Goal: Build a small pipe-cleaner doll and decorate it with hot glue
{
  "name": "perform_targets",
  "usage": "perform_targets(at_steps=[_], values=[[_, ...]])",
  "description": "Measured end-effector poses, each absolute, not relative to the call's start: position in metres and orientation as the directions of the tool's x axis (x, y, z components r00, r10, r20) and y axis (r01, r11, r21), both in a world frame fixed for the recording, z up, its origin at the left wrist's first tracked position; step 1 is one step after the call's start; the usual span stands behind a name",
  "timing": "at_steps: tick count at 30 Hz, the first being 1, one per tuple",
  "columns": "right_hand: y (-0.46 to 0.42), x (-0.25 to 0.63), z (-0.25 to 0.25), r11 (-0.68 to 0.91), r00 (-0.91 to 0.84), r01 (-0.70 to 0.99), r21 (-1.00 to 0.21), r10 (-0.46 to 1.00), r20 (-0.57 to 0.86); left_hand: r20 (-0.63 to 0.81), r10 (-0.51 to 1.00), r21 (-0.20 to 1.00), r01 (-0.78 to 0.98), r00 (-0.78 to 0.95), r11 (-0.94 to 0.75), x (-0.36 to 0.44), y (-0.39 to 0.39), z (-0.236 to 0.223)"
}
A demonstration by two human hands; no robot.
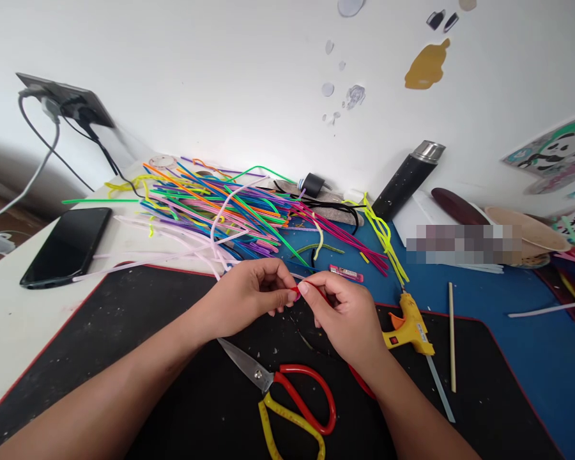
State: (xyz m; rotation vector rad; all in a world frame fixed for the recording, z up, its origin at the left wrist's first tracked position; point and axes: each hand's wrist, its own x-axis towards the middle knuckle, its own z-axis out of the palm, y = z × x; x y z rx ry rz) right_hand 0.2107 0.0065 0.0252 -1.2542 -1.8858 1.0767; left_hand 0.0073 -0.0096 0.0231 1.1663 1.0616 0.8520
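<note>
Over the black mat (124, 306), my left hand (252, 291) and my right hand (342, 303) meet with their fingertips almost touching. Both pinch a small red piece, seemingly a fuzzy pipe cleaner (296, 291), mostly covered by the fingers. Some red also shows beneath my right forearm, but I cannot tell if it is the same piece. Below my hands lie scissors (257, 375) with one red and one yellow handle. A yellow glue gun (414, 326) with a glue stick in it rests right of my right hand.
Many coloured pipe cleaners (230, 211) are heaped behind my hands. A phone (67, 246) lies at left, below a wall outlet strip (71, 102) with cords. A black thermos (407, 182) leans at the wall. A wooden stick (452, 338) lies right of the glue gun.
</note>
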Motion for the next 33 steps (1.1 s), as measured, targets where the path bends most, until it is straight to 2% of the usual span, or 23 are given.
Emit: perform_targets(at_steps=[8, 17, 22, 27, 33], values=[[0.0071, 0.2113, 0.0287, 0.093, -0.363, 0.332, -0.939, 0.931, -0.036, -0.255, 0.908, 0.949, -0.093, 0.333, 0.301, 0.0092, -0.0084, 0.0265], [0.0094, 0.2115, 0.0268, -0.035, -0.392, 0.249, -0.968, 0.910, -0.134, -0.209, 0.920, 0.958, -0.118, 0.332, 0.260, 0.0079, -0.0109, 0.0243], [0.0112, 0.2137, 0.0229, -0.165, -0.448, 0.176, -0.970, 0.864, -0.228, -0.191, 0.939, 0.959, -0.148, 0.287, 0.241, 0.0091, -0.0107, 0.0268], [0.0117, 0.2136, 0.0243, -0.260, -0.462, 0.071, -0.963, 0.847, -0.263, -0.229, 0.926, 0.909, -0.274, 0.299, 0.313, 0.0099, -0.0123, 0.0267], [0.0114, 0.2091, 0.0214, -0.297, -0.470, -0.051, -0.954, 0.850, -0.239, -0.270, 0.906, 0.805, -0.439, 0.326, 0.398, 0.0132, -0.0138, 0.0248]])
